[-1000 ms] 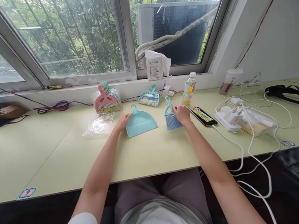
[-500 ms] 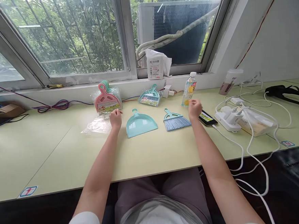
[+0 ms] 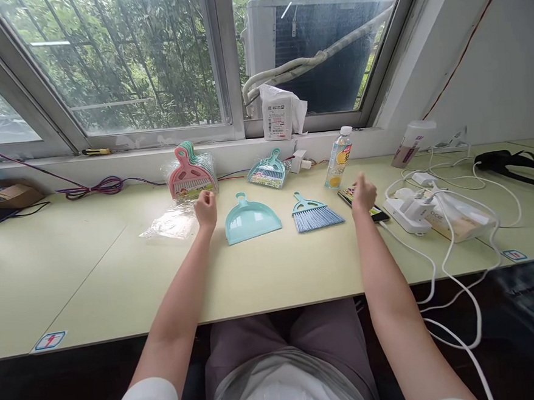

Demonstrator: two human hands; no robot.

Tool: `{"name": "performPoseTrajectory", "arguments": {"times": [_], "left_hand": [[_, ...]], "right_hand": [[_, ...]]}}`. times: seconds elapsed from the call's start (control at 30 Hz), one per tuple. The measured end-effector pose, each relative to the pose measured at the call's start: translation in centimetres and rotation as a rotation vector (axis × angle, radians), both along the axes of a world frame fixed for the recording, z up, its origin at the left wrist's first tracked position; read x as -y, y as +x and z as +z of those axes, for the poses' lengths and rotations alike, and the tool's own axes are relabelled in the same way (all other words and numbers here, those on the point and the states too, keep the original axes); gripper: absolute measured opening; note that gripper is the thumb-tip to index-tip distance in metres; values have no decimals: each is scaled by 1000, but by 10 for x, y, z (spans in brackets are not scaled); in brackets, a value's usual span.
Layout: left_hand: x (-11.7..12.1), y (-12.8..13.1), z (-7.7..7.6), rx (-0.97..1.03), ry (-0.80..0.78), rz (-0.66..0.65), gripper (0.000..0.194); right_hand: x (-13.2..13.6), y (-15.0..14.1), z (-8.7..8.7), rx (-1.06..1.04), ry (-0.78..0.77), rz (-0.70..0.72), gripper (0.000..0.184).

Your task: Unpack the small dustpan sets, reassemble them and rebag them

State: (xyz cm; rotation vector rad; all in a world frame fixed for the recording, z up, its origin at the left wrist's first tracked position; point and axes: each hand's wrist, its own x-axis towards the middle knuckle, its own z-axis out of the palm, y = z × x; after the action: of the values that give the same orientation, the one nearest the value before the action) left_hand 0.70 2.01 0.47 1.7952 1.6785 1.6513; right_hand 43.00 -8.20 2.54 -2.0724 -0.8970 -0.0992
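Pale yellow-green surface (image 3: 272,279) spans the frame, window (image 3: 147,62) behind it, big grey outdoor unit (image 3: 330,55) visible through the right pane. Stack of bagged brush-and-pan sets (image 3: 192,176), pink one in front, stands at the back, left of center. Teal dustpan (image 3: 252,221) lies on the surface in front of the person, handle pointing at the window, flat edge toward the person. Clear plastic film (image 3: 170,224) lies left of it, crumpled. Blue-bristled brush (image 3: 317,216) lies to the dustpan's right, near but apart — teal handle up and left. White power strip (image 3: 408,216) with cables far right; bagged teal set (image 3: 267,171) farther back, between dustpan and bottle (image 3: 338,158).

Hands: both free, fingers loosely curled. Left hand (image 3: 206,210) between film and dustpan, film contact can't tell. Right hand (image 3: 364,194) right of the brush, in front of the phone (image 3: 381,216) in this view — contact unclear. Smallest: yellow-black tool (image 3: 96,151) on the sill.
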Motion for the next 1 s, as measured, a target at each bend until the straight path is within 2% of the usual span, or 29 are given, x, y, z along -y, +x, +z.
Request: {"name": "performPoseTrajectory", "arguments": {"times": [0.07,0.17,0.23,0.3,0.4,0.57,0.7,0.83,0.9,1.0], "left_hand": [[1,9,-1,-90,-124,-79,20],[1,17,-5,-178,-327,-203,25],[0,18,-8,-281,-423,-281,25],[1,19,-11,-376,-450,-304,23],[4,22,-11,-462,-432,-292,24],[13,29,-8,-524,-415,-302,25],[22,38,-8,-532,-372,-306,25],[33,60,-12,-500,-330,-338,29],[42,73,-13,-459,-331,-483,33],[58,92,-9,-460,-327,-861,38]], "right_hand": [[-5,-23,2,32,-176,92,61],[-11,-64,-5,261,-423,302,52],[-14,-87,-13,366,-504,347,54],[-17,-100,-19,407,-542,357,54],[-21,-99,-21,382,-586,351,45],[-23,-66,-18,272,-656,292,41],[-20,-45,-15,220,-631,286,38],[-12,-56,-2,255,-410,367,26],[-8,-73,6,304,-320,446,24],[-2,-102,11,388,-343,609,20]]}}
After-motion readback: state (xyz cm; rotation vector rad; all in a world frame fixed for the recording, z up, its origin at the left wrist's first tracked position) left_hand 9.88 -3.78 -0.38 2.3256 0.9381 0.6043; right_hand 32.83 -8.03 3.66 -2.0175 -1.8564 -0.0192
